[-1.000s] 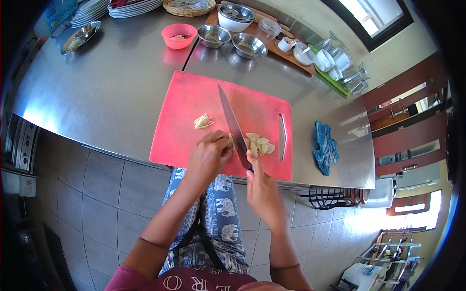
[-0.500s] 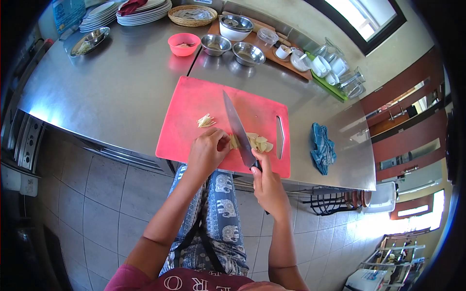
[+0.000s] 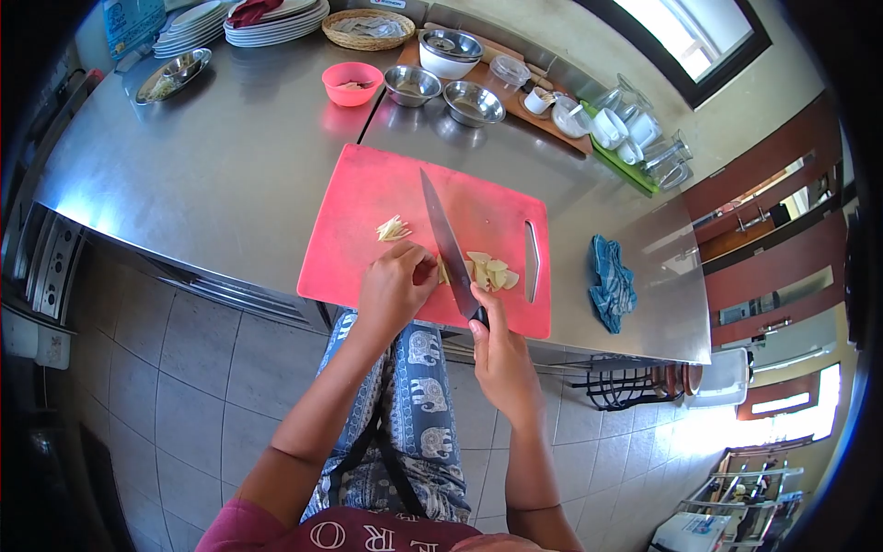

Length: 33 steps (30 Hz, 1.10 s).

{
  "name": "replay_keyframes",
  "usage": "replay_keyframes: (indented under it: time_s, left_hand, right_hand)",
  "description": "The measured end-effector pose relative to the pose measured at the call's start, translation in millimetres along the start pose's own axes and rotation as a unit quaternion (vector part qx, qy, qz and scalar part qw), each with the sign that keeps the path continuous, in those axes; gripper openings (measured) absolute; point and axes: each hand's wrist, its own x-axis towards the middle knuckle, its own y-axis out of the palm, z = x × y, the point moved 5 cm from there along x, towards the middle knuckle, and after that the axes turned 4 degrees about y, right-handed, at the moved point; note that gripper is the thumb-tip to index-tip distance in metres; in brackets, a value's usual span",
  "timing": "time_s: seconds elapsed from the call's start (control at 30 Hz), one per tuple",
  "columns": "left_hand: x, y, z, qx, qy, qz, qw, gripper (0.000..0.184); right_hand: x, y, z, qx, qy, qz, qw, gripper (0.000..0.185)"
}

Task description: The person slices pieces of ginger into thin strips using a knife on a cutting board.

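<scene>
My right hand (image 3: 501,359) is wrapped round the black handle of a long kitchen knife (image 3: 445,230), its tip pointing away from me. The blade lies over the pink cutting board (image 3: 354,184), close beside my left hand (image 3: 397,283). The left fingers are curled and pressed down on pale yellow slices, mostly hidden under them and the blade. To the right of the knife lie several more pale yellow slices (image 3: 495,272), possibly ginger. A small heap of thin cut strips (image 3: 393,228) sits beyond my left hand.
The board rests on a steel counter (image 3: 221,175). Along the back stand a pink bowl (image 3: 352,84), steel bowls (image 3: 473,103), stacked plates (image 3: 276,29) and a basket (image 3: 368,29). A blue cloth (image 3: 612,282) lies to the right, with cups and glass jugs (image 3: 667,158) behind it.
The knife has shifted slightly to the left with my right hand, showing more of the slices on its right. My left hand keeps nearly the same place on the board.
</scene>
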Motion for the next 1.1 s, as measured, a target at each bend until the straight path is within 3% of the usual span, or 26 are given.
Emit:
replay_keyframes:
  time_s: [0.1, 0.47, 1.1]
  left_hand:
    - [0, 0, -1, 0.02, -0.011, -0.006, 1.0, 0.012]
    - [2, 5, -5, 0.065, -0.001, -0.024, 0.998, 0.017]
    - [0, 0, -1, -0.049, -0.007, -0.028, 0.998, 0.01]
  right_hand:
    - [-1, -4, 0, -0.016, 0.052, 0.004, 0.999, 0.04]
    - [-7, -2, -6, -0.036, 0.072, 0.001, 0.997, 0.042]
    - [-9, 1, 6, -0.039, 0.065, 0.001, 0.997, 0.043]
